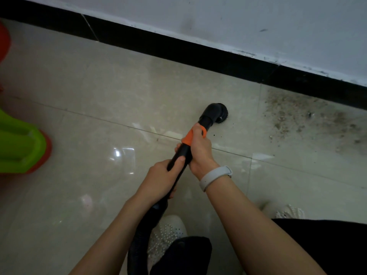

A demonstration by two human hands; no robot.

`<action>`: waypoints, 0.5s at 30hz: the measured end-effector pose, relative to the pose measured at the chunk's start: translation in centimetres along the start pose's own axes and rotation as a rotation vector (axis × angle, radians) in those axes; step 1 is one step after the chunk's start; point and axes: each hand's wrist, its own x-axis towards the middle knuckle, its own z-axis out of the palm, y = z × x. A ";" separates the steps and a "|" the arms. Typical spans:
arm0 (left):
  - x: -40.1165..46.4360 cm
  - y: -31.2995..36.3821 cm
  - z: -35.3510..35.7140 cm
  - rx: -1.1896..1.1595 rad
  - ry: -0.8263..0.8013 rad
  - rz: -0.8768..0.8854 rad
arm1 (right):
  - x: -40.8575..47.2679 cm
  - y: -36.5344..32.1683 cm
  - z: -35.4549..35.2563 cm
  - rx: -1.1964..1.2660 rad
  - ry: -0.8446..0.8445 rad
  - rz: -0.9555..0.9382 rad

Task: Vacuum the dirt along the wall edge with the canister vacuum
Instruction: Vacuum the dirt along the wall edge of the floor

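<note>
Both hands are wrapped round the black vacuum wand: the right hand grips it just behind the orange collar, the left hand lower down near the hose. The round brush nozzle sits on the tiled floor, near the black baseboard. The dirt lies to the nozzle's right, against the wall edge.
</note>
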 end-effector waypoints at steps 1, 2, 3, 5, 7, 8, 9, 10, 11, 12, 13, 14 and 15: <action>0.1 0.2 0.4 0.011 -0.020 0.004 | 0.0 -0.2 -0.5 0.029 0.020 0.000; 0.2 0.3 0.7 0.024 -0.042 0.008 | 0.0 -0.3 -1.1 0.050 0.041 -0.004; 0.2 0.5 1.0 0.038 -0.065 0.014 | 0.0 -0.4 -1.6 0.067 0.061 -0.008; 0.2 0.7 1.4 0.068 -0.112 0.025 | 0.0 -0.4 -2.7 0.102 0.096 -0.013; 0.1 0.9 1.8 0.079 -0.152 0.023 | 0.1 -0.3 -3.5 0.132 0.128 -0.021; 0.1 1.0 1.8 0.080 -0.165 0.019 | 0.2 -0.2 -3.8 0.143 0.138 -0.029; 0.1 1.0 1.9 0.084 -0.174 0.019 | 0.2 -0.1 -4.0 0.154 0.144 -0.038; 0.1 1.0 1.9 0.092 -0.177 0.022 | 0.3 0.1 -4.1 0.163 0.146 -0.046; 0.1 0.9 1.8 0.100 -0.176 0.026 | 0.3 0.2 -4.1 0.167 0.144 -0.051; 0.0 0.8 1.7 0.107 -0.171 0.028 | 0.4 0.4 -4.0 0.168 0.136 -0.054; -0.1 0.7 1.5 0.112 -0.163 0.030 | 0.4 0.7 -3.8 0.165 0.121 -0.055; -0.2 0.4 1.3 0.111 -0.146 0.033 | 0.3 0.9 -3.5 0.156 0.100 -0.056; -0.4 0.1 0.9 0.101 -0.119 0.032 | 0.3 1.2 -3.0 0.138 0.074 -0.052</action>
